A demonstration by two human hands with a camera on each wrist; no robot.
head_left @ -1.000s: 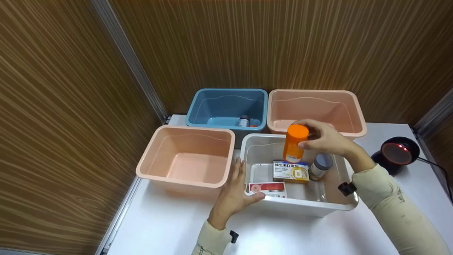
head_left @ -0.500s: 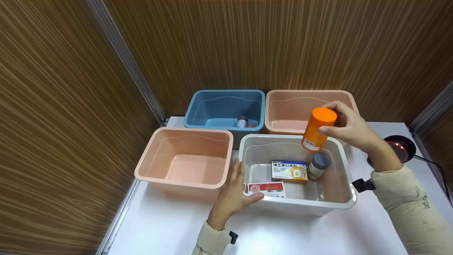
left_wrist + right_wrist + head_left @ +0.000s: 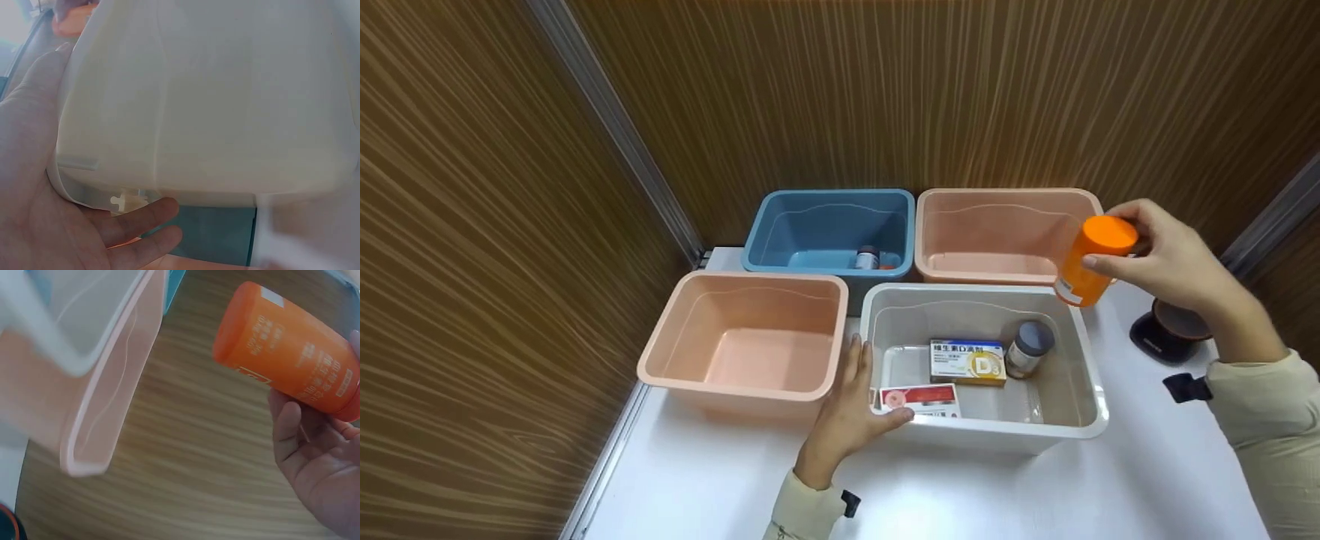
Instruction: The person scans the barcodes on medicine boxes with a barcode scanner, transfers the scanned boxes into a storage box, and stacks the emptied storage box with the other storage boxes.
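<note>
My right hand (image 3: 1185, 259) grips an orange pill bottle (image 3: 1091, 259) near its cap, tilted above the back right corner of the white bin (image 3: 1099, 390). In the right wrist view the bottle (image 3: 289, 349) shows white print and a small white label near its base. My left hand (image 3: 847, 416) rests at the white bin's front left corner, thumb on the front rim and fingers fairly straight along the side. Inside that bin lie a vitamin D box (image 3: 967, 362), a red and white box (image 3: 921, 400) and a dark-capped bottle (image 3: 1030, 349).
A blue bin (image 3: 754, 232) at the back holds a small dark-capped bottle (image 3: 868, 257) and something orange, mostly hidden. Pink bins stand at the back right (image 3: 924, 225) and left (image 3: 840, 315). A black scanner (image 3: 1170, 334) stands on the white table to the right.
My right hand has carried the orange pill bottle up and to the right, from over the white bin's middle toward its right back corner. The left hand has stayed at the rim.
</note>
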